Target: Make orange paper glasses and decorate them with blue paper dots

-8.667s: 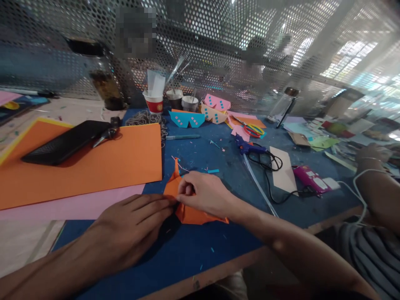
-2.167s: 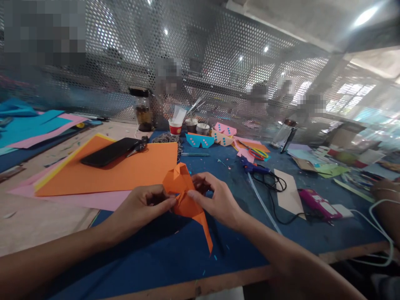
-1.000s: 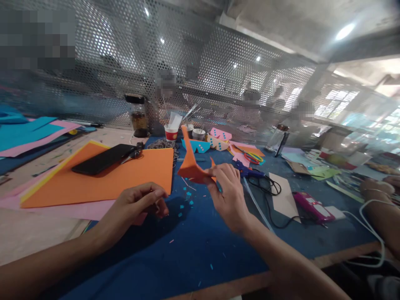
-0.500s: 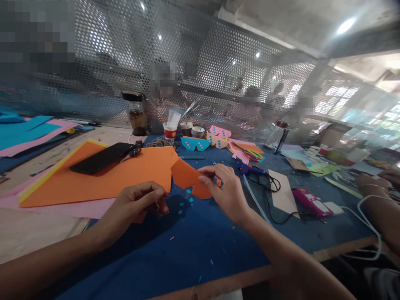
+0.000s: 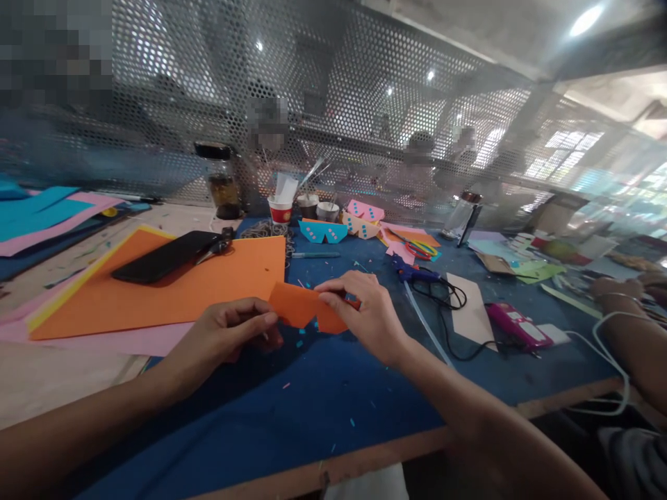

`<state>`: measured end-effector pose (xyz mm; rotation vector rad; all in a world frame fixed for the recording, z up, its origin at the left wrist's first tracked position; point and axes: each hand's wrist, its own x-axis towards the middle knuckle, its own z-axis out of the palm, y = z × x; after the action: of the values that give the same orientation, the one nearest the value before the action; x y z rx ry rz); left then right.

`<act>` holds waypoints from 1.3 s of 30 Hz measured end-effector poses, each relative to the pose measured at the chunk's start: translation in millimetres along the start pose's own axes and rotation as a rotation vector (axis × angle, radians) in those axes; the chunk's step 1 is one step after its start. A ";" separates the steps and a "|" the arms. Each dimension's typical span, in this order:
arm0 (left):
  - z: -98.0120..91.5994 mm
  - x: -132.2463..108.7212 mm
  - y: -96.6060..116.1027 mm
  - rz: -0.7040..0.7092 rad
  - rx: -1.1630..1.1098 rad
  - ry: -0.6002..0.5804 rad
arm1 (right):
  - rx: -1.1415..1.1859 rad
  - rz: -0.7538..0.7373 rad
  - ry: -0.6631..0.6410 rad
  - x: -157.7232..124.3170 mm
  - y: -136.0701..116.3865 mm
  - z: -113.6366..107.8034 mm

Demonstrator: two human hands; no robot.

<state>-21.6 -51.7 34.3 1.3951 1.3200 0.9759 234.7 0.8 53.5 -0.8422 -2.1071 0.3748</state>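
A small orange paper cut-out [image 5: 296, 303] with a notch in its lower edge is held up over the blue tabletop. My right hand [image 5: 367, 312] pinches its right part between thumb and fingers. At the left end, my left hand [image 5: 242, 326] has its thumb and fingertips closed on the edge; its lower fingers are partly in shadow. Just behind are blue mask-shaped paper [image 5: 323, 232] and beige mask-shaped paper [image 5: 360, 226], both with small dots. Left of the cut-out lies a large orange sheet [image 5: 250, 274].
A black phone [image 5: 167, 257] and small scissors [image 5: 216, 244] rest on the orange sheet. To the right are a blue glue gun [image 5: 417, 273] with a black cord, coloured scissors [image 5: 421, 250] and a pink power strip [image 5: 518, 325]. Another person's hand [image 5: 618, 288] is at far right.
The orange cut-out has swung from slanting to nearly level, and its left end has come down to my left hand, which now grips it. The whole view has shifted slightly.
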 end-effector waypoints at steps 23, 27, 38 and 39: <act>-1.4 0.7 -9.1 -0.045 -0.280 0.129 | -0.037 0.002 0.258 -2.3 -3.2 -0.7; -3.2 -0.5 -11.6 -0.030 -0.325 0.142 | 0.060 0.144 0.243 -1.4 0.4 2.9; -6.5 10.9 -24.9 -0.008 -0.482 0.138 | 0.342 0.415 0.077 1.2 8.0 8.7; -6.6 11.6 -26.0 -0.009 -0.482 0.140 | 0.336 0.412 0.052 0.6 8.8 9.9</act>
<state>-33.0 -40.3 10.0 0.9647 1.0916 1.3026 230.5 7.8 43.2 -1.0643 -1.7470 0.8861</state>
